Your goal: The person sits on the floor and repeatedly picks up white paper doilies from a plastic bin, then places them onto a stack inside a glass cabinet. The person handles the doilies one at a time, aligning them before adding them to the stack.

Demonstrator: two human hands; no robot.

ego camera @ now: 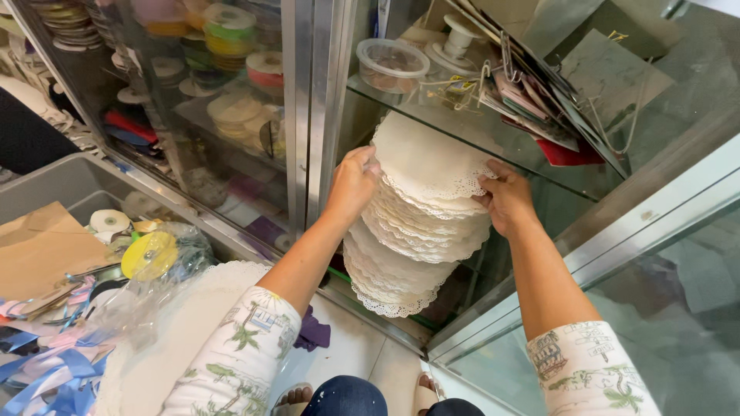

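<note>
A thick, slanting stack of white lace-edged paper doilies [420, 208] stands inside an open glass cabinet, under a glass shelf [462, 127]. My left hand [353, 183] grips the stack's left edge near the top. My right hand [506, 199] holds its right edge, fingers curled onto the top doilies. Both arms, in printed white sleeves, reach forward into the cabinet.
The glass shelf carries a clear plastic tub [391, 65], a white spool [455, 42] and a bundle of cards on clips [532, 96]. Ribbon rolls [223, 35] fill the left cabinet. More doilies [181, 331], blue ribbons [46, 374] and a yellow disc [149, 255] lie at lower left.
</note>
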